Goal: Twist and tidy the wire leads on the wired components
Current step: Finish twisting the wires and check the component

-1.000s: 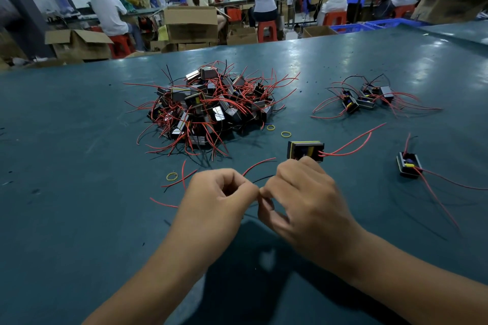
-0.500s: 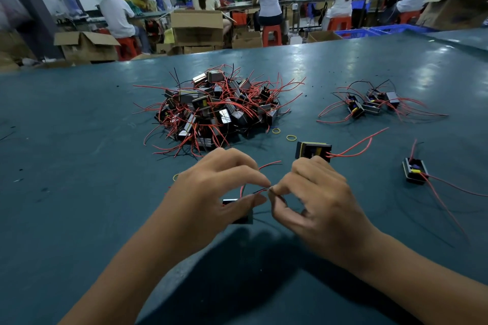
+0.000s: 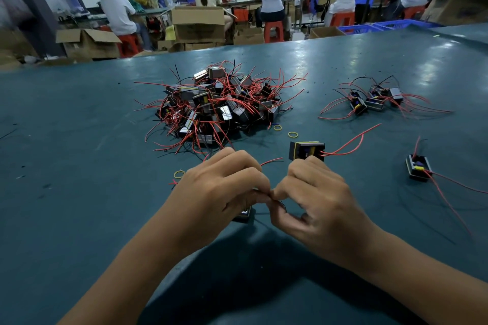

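- The step in hand looks like the twisting itself: the left hand point(image 3: 221, 190) and right hand point(image 3: 314, 198) meet fingertip to fingertip low over the bench point(image 3: 79, 192), each pinching the thin wire leads point(image 3: 280, 202) between thumb and forefinger.
- The component point(image 3: 244, 215) those leads belong to lies on the bench just under the left hand, with only a dark corner showing.
- Next move, as I judge it: roll the pinched strands against each other until they lie tight, then set the piece aside, probably with the small group point(image 3: 375, 100) at the far right.
- A large pile point(image 3: 219, 108) of untreated parts with loose red wires sits beyond the hands, so most of the work seems still ahead.
- A single component point(image 3: 306, 150) lies just beyond the right hand; another point(image 3: 420, 167) sits well off to the right.
- Hard to make out: how many strands are pinched, their colour, and whether any twist has formed; the fingers cover the join.
- Yellow rings point(image 3: 292, 134) lie scattered near the pile; their purpose is unclear.
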`<state>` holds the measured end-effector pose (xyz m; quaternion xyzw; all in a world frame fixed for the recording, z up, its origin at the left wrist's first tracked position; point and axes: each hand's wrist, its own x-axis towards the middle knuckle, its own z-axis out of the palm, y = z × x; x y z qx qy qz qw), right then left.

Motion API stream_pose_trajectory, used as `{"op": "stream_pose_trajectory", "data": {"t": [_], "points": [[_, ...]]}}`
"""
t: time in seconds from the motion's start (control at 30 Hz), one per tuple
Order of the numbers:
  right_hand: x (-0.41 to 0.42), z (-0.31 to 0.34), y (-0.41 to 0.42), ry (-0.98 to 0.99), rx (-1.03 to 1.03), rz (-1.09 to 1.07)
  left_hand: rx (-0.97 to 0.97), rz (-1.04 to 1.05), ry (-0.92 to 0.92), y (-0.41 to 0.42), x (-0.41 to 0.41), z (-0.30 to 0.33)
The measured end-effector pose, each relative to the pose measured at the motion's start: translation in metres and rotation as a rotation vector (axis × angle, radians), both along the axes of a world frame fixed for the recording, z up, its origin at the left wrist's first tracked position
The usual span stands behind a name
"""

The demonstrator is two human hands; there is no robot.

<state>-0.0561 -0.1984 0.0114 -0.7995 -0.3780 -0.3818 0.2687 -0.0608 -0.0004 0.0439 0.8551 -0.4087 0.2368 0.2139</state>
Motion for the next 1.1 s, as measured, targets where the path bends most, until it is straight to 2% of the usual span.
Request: {"op": "stream_pose_trajectory", "data": {"t": [0.3, 0.53, 0.8, 0.97, 1.1], "points": [[-0.003, 0.001, 0.003, 0.057, 0.054, -0.037, 0.007, 0.067, 0.066, -0.006, -0.007, 0.001], [-0.006, -0.002, 0.011, 0.207, 0.124, -0.069, -0.034, 0.165, 0.234, -0.009, -0.014, 0.003], [-0.007, -0.003, 0.011, 0.271, 0.160, -0.094, -0.037, 0.263, 0.206, -0.017, -0.021, 0.001], [-0.010, -0.004, 0.013, 0.261, 0.160, -0.113, -0.276, 0.305, 0.465, -0.022, -0.025, -0.005], [-0.011, -0.004, 0.013, 0.280, 0.143, -0.098, -0.287, 0.275, 0.596, -0.016, -0.023, -0.002]]}}
